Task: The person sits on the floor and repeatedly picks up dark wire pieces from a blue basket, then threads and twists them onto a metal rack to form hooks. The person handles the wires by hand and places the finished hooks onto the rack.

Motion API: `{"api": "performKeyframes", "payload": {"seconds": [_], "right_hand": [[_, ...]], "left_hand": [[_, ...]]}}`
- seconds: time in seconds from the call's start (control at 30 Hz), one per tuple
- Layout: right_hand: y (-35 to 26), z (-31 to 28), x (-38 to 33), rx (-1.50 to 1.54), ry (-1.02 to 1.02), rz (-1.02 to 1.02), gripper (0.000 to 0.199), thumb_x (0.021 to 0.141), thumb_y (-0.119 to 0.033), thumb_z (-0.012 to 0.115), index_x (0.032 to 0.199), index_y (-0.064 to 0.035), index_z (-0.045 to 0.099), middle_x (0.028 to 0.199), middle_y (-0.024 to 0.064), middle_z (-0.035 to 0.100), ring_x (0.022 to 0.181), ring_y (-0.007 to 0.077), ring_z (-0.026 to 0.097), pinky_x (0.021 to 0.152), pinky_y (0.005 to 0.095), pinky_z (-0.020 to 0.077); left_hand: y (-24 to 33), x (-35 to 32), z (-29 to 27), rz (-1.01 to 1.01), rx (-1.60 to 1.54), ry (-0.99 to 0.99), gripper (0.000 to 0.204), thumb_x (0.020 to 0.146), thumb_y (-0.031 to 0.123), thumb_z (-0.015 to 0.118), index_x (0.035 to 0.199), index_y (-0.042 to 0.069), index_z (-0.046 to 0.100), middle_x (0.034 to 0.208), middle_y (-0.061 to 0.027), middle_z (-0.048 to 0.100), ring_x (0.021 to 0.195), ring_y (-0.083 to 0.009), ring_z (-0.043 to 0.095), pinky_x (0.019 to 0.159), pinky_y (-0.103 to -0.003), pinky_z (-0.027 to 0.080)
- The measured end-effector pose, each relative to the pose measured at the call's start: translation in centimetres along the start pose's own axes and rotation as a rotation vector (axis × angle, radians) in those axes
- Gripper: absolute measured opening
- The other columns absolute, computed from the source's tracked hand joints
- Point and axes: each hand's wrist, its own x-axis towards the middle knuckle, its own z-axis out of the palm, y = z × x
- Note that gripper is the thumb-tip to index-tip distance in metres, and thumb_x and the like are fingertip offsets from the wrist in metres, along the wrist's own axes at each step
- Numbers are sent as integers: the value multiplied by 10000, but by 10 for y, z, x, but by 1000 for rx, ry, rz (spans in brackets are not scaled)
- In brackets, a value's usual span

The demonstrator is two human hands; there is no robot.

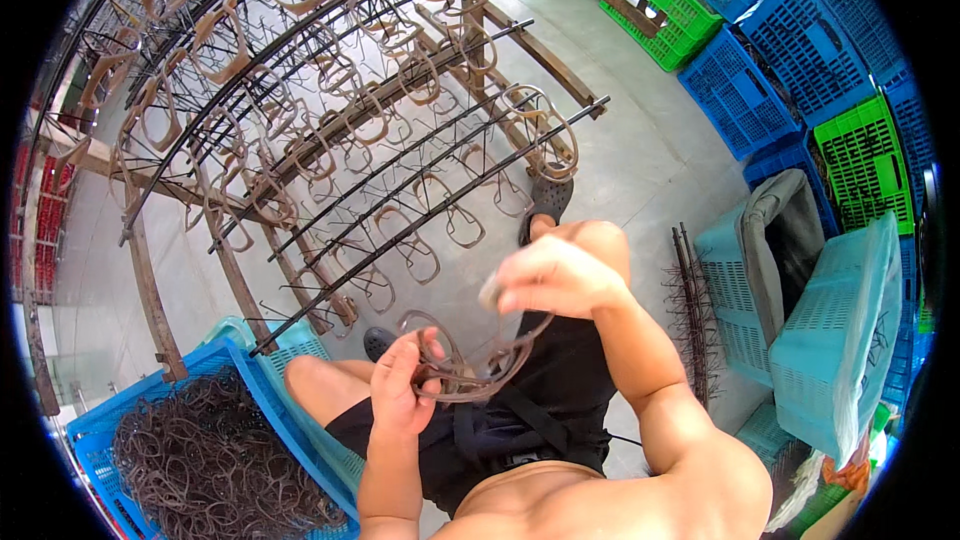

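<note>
My left hand is closed round the edge of several brown, glossy oval loops, held above my lap. They overlap, so I cannot tell them apart clearly. Just above and to the right of them is my right hand, its fingers pinched together and slightly blurred. A small whitish patch shows at those fingertips; what it is stays unclear. Beyond my hands stands a rack with black rods and wooden bars, where many similar loops hang from thin wire hooks.
At my lower left, a blue crate holds a heap of dark loops. Pale teal baskets stand on the right beside spiky rods. Blue and green crates are stacked along the far right. Wooden rack legs reach the floor.
</note>
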Motion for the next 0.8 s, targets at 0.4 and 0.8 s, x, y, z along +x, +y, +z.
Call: {"api": "performKeyframes", "payload": {"seconds": [0.4,0.8], "right_hand": [[57,26,-4,311,572,228,252,884,-213,614,1033,-10,596,777,-18,541,716,49,445,598,235,385],[27,96,7,-140,831,99,347,910,-47,498,1244,24,435,953,63,520,844,122,527,753,251,450]], "left_hand": [[-14,12,-19,-34,387,-266,231,898,185,589,916,-43,627,839,-52,568,559,-81,474,445,-193,357],[-56,30,8,282,222,-160,227,936,182,542,1048,-5,605,1071,-21,520,608,-61,442,506,-184,340]]}}
